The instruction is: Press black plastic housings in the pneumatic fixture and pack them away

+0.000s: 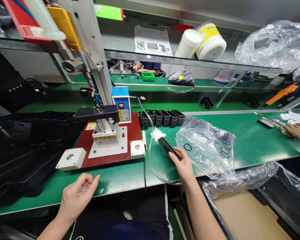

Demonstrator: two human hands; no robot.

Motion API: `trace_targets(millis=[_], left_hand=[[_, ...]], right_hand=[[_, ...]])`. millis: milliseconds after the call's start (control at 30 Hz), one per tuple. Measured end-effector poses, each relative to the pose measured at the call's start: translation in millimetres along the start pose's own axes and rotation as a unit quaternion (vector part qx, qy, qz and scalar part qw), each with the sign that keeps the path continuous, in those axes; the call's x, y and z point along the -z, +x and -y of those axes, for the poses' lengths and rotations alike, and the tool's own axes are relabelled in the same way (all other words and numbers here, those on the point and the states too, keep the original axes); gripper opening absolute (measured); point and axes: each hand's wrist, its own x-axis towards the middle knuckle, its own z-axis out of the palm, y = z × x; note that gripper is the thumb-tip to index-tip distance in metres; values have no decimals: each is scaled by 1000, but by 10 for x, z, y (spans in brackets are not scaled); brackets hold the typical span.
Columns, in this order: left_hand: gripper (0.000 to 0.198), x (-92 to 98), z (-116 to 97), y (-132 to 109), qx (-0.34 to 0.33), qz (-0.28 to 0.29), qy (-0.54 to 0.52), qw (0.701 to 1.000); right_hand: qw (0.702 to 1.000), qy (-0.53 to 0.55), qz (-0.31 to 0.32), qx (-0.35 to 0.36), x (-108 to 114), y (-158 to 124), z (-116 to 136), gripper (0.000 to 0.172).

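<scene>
My right hand is closed around the lower end of a long black plastic part, held at a slant over the green bench. The part's far end is close to a crumpled white tissue. My left hand is at the bench's front edge with its fingers curled; something small and clear seems to show between them, but I cannot make it out. Right of my right hand lies a clear plastic bag with several black rings in it, and a single black ring shows at its left side.
A press with two white button boxes stands left on a red base, beside a blue control box. A clear tube loops over the bench. Several black cups stand behind. Black trays pile left. Another person's hand works at right.
</scene>
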Motion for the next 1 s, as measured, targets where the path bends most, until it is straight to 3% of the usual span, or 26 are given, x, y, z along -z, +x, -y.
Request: trace_targets(millis=[100,167,233,300,433,567,667,833,1000], left_hand=[[26,76,-129,157,64,16,-73,995],[45,98,-270,292,71,56,-149,985],[73,114,-412,435,53,89,-225,969],[85,145,-512,553,17,97,-281,955],[73,278,-531,630,-35,69,-317,945],[62,438,-415,631,-34,20,-278,960],[58,535,-345,743,-69,-32,-234,969],[57,683,-277,1242,-69,-89,-199,974],[49,764,-163,1800,-56,-78,-165,982]], right_hand=[[989,127,71,19,185,-84,304,49],[976,167,135,46,206,-135,586,49],[960,167,203,94,150,-159,860,48],[941,150,264,147,44,-153,1086,48],[914,90,335,210,-205,-79,1352,49],[903,91,333,257,-409,24,1508,50],[891,103,311,315,-516,160,1683,49],[863,121,273,408,-702,623,2126,44],[873,121,242,406,-953,1107,2436,41]])
